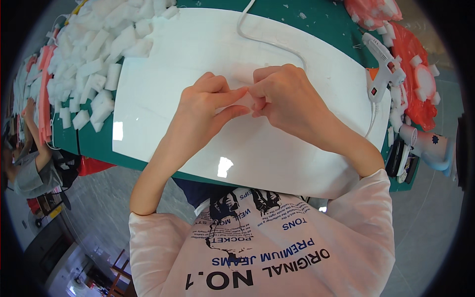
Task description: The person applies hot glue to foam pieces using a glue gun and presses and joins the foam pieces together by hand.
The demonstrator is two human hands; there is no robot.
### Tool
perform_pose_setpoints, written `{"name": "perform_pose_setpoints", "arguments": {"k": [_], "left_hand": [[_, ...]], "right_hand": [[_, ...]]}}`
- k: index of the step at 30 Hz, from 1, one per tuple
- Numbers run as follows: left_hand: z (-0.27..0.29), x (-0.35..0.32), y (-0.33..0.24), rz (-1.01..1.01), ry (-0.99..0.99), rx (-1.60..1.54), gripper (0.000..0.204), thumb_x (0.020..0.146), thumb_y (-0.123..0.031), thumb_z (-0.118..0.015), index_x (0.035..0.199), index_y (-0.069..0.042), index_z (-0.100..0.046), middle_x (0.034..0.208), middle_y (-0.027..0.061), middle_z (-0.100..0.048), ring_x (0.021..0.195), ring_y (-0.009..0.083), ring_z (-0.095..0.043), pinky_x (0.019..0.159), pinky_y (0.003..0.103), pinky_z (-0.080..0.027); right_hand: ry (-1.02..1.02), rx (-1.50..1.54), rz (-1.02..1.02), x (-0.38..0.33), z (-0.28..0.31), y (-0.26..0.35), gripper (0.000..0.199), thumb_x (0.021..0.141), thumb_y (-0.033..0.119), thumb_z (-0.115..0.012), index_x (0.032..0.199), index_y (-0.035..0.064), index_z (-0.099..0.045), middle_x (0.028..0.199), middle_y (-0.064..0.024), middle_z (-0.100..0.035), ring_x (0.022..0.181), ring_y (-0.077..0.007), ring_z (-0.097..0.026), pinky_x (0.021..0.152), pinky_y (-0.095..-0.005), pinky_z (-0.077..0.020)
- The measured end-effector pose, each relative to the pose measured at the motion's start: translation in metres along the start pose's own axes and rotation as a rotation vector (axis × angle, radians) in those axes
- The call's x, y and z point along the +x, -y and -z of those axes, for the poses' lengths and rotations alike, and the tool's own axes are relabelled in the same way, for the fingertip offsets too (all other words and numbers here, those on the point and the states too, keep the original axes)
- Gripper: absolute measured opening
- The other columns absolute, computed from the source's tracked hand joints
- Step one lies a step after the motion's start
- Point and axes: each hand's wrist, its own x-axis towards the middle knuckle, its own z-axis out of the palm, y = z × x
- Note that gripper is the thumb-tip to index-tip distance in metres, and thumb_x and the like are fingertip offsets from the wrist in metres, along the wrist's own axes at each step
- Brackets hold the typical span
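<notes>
Over the middle of a glossy white board [198, 148], my two hands meet fingertip to fingertip. My left hand [202, 101] reaches in with its index finger and thumb curved toward the other hand, its remaining fingers curled. Opposite it, my right hand [287, 94] is closed in a pinch, its fingertips touching or nearly touching the left ones. Whatever lies between the fingertips is small or pale against the board, and I cannot make it out.
White foam pieces [99, 49] are heaped at the far left beside pink strips [45, 99]. A white glue gun [383, 67] stands at the right, near a red plastic bag [420, 84]. A white cable [242, 29] crosses the board's far side. Another person [34, 171] sits at left.
</notes>
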Motion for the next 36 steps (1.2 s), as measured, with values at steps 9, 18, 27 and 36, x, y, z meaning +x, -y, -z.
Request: {"name": "perform_pose_setpoints", "arguments": {"k": [9, 18, 27, 36], "left_hand": [[0.019, 0.018, 0.006, 0.088, 0.149, -0.12, 0.024, 0.074, -0.019, -0.071, 0.096, -0.009, -0.069, 0.069, 0.0091, -0.055, 0.063, 0.0224, -0.052, 0.057, 0.032, -0.043], [0.009, 0.01, 0.004, 0.024, 0.052, -0.038, 0.021, 0.07, -0.012, -0.073, 0.09, -0.006, -0.069, 0.069, 0.008, -0.055, 0.066, 0.0214, -0.05, 0.06, 0.032, -0.043], [-0.002, 0.002, 0.002, -0.079, -0.044, 0.028, 0.023, 0.066, -0.004, -0.071, 0.088, -0.005, -0.065, 0.068, 0.0057, -0.05, 0.069, 0.0215, -0.047, 0.061, 0.032, -0.043], [-0.01, -0.004, -0.001, -0.078, -0.114, -0.003, 0.026, 0.064, 0.002, -0.069, 0.089, 0.0, -0.064, 0.068, 0.0054, -0.049, 0.069, 0.0196, -0.047, 0.056, 0.03, -0.045]], "right_hand": [[0.058, 0.098, -0.057, 0.007, 0.014, -0.008, 0.013, 0.062, 0.001, -0.073, 0.062, -0.0002, -0.061, 0.068, -0.0128, -0.06, 0.07, -0.026, -0.06, 0.062, -0.0339, -0.0474], [0.057, 0.078, -0.136, 0.008, 0.011, 0.0, 0.015, 0.063, -0.001, -0.073, 0.076, 0.0005, -0.065, 0.074, -0.0133, -0.064, 0.073, -0.0244, -0.061, 0.067, -0.034, -0.0488], [0.01, 0.198, -0.192, 0.0, 0.001, 0.005, 0.014, 0.064, -0.015, -0.059, 0.074, -0.0057, -0.061, 0.078, -0.0143, -0.061, 0.076, -0.028, -0.065, 0.065, -0.0309, -0.0522], [-0.105, -0.072, 0.035, -0.014, -0.012, 0.005, 0.019, 0.06, -0.016, -0.054, 0.071, 0.0002, -0.054, 0.07, -0.0082, -0.051, 0.072, -0.0258, -0.051, 0.058, -0.0347, -0.0452]]}}
